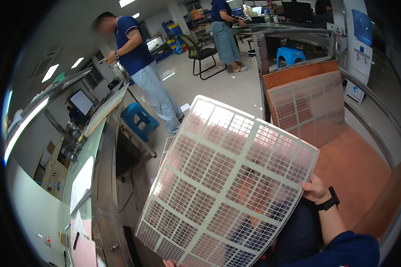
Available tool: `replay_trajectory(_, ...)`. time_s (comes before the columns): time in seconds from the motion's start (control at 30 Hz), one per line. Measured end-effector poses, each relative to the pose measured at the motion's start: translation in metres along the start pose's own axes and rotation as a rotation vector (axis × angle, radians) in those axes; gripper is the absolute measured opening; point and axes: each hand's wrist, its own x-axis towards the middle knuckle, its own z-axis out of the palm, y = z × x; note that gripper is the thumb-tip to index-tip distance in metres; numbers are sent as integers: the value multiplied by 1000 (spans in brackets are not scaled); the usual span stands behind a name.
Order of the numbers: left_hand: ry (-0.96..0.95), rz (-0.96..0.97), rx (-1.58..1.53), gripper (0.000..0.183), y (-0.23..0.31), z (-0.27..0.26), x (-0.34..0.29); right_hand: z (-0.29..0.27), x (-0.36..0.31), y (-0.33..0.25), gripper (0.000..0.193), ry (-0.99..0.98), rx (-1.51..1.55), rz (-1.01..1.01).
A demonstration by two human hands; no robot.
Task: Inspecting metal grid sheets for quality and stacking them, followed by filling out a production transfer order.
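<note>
A large, thin circuit board panel, copper-coloured with pale strips dividing it into blocks of small cells, is held tilted in front of me. My right hand grips its right edge, with a dark band on the wrist. At the lower edge of the panel, only the fingertips of my left hand show, closed on its bottom corner; the rest is out of view. Light glares off the panel's top part, and my lap is partly hidden behind it.
Similar panels lean on a brown-topped metal-framed cart to my right. Along the left runs a glass-topped desk with papers and a pen. A blue stool, a black chair and two standing people are beyond.
</note>
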Motion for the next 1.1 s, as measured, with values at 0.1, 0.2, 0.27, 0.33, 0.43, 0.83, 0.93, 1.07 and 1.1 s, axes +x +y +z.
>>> replay_trajectory(0.1,43,-90,4,43,10,16,-9,-2,-1,-2,57,-15,-39,21)
replay_trajectory(0.2,-37,-20,-7,46,1,6,-2,0,-2,-3,60,-27,-57,28)
replay_trajectory(0.27,-9,-14,33,49,1,9,-2,1,-3,-4,61,-27,-60,27)
replay_trajectory(0.33,24,-111,52,50,6,13,-4,1,-3,-4,62,-58,-77,19)
replay_trajectory(0.43,34,-101,73,51,7,19,-7,-3,-6,-3,62,-38,-105,41)
replay_trajectory(0.83,40,-185,10,51,-21,-35,30,9,-5,-10,65,-65,-92,-6)
replay_trajectory(0.93,-78,-232,-65,52,-14,1,19,20,5,0,61,-208,175,-82)
replay_trajectory(1.07,-367,-244,-288,54,-18,64,17,79,-13,37,55,-29,16,-148)
replay_trajectory(1.1,-356,-243,-290,53,-21,81,11,85,-16,40,46,-65,-125,-149)
